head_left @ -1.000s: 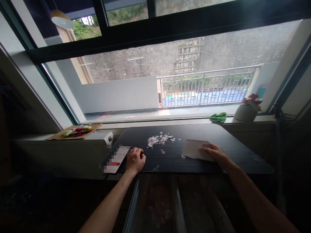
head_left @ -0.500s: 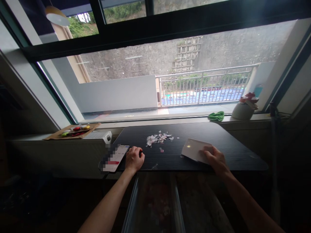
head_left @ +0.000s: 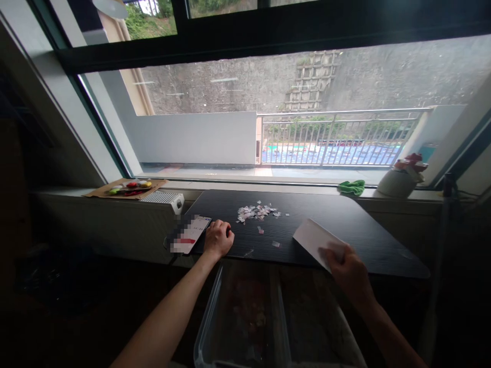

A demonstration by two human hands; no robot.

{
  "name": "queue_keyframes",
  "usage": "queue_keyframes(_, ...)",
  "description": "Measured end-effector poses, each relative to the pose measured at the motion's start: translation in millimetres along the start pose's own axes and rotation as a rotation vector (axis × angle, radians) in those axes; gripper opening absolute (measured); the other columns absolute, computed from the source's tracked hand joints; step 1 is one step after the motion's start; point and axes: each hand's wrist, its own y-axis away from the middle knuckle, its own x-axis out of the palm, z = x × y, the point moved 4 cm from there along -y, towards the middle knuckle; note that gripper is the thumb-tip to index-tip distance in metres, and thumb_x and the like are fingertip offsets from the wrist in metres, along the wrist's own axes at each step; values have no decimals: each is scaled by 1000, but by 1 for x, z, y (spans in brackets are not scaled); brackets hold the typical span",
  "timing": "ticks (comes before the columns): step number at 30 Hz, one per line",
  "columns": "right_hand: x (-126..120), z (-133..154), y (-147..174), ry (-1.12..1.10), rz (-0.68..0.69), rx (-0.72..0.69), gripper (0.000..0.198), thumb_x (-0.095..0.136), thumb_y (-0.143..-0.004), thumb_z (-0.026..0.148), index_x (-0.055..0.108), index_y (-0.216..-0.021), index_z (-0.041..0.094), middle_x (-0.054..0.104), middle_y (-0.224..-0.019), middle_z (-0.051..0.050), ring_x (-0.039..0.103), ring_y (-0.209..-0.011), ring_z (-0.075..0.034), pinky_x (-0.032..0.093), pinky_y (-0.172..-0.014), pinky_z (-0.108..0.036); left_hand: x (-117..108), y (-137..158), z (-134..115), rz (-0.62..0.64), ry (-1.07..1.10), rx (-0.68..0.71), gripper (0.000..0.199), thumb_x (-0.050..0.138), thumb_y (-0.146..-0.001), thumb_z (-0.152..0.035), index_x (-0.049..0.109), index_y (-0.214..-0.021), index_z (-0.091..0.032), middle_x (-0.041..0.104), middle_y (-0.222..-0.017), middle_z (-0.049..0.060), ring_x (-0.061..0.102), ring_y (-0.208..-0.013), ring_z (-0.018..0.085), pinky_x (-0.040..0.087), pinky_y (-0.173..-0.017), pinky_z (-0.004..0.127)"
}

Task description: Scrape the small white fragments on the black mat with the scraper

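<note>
My right hand (head_left: 348, 270) grips a flat white card (head_left: 319, 240), thumb on top, holding it tilted over the right part of the dark table (head_left: 368, 230). My left hand (head_left: 219, 238) rests on the table near its front edge, fingers curled in and nothing visible in them. Just left of it lies a phone (head_left: 194, 235) with a lit screen, partly blurred out. A loose pile of small paper scraps (head_left: 255, 211) sits mid-table. Single scraps lie nearer me, one of them a clear-looking piece (head_left: 275, 244) between my hands.
Below the table's front edge stands a clear plastic bin (head_left: 207, 317) with dim contents. A radiator (head_left: 163, 197) and a cardboard sheet (head_left: 99, 190) with colourful items are at the left. On the windowsill sit a green cloth (head_left: 352, 187) and a pale pot (head_left: 399, 183).
My right hand has drawn the card slightly toward me and tipped it more steeply. A scrap near its left edge now lies in view, apart from it. My left hand stays beside the phone.
</note>
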Motion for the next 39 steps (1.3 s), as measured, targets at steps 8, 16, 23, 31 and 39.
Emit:
queue_keyframes(8, 41, 38, 35, -95, 123, -49, 44, 52, -76, 57, 61, -100, 21, 70, -65, -5, 66, -61, -27, 47, -54, -33, 3, 1, -2, 3, 38, -34, 14, 52, -80, -19, 64, -88, -20, 62, -98, 8, 54, -100, 24, 42, -88, 38)
queue_keyframes(16, 62, 66, 14, -272, 264, -80, 43, 55, -73, 52, 63, -101, 20, 70, -73, -4, 64, -65, -23, 49, -59, -33, 4, 2, -3, 1, 58, -36, 13, 54, -79, -20, 64, -87, -20, 61, -97, 8, 54, -98, 24, 42, -87, 38)
queue_keyframes(23, 69, 39, -41, -264, 252, 8, 39, 57, -67, 52, 64, -88, 21, 70, -75, -5, 66, -72, -26, 51, -65, -36, 5, 2, -3, -14, 68, -53, 11, 55, -79, -20, 63, -86, -20, 61, -96, 7, 54, -96, 23, 43, -86, 38)
queue_keyframes(31, 84, 44, -23, -361, 320, -34, 46, 58, -70, 55, 65, -98, 19, 71, -81, -5, 66, -72, -25, 51, -60, -34, 4, 2, -3, -5, 37, -58, 11, 56, -79, -21, 63, -87, -20, 61, -96, 7, 54, -96, 23, 44, -86, 36)
queue_keyframes(39, 87, 54, -18, -455, 389, -22, 52, 61, -70, 56, 64, -103, 17, 71, -79, -5, 67, -68, -25, 52, -56, -34, 3, 2, -4, 4, 33, -54, 12, 55, -80, -22, 64, -89, -20, 61, -96, 7, 54, -98, 23, 44, -87, 36)
